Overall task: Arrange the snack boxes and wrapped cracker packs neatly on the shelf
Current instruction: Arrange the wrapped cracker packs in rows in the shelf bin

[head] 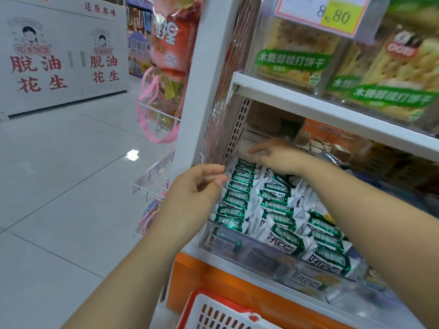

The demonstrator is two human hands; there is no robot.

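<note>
Red basket (221,302) below the fingers. Left hand (197,186), fingers loosely curled at the left edge of the wrapped cracker packs (275,203); grip unclear. Right hand (278,155) farther in, fingers straight over rear packs. Snack boxes (294,51) on the white shelf (332,108) above; tiled floor (71,174) left.

Single head-worn view, looking forward and down, close to the shelf (308,100), angled rightward

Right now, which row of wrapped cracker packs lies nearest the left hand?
The leftmost row, beside the shelf's side panel; the left hand is at its upper packs, the others lie further right.
</note>
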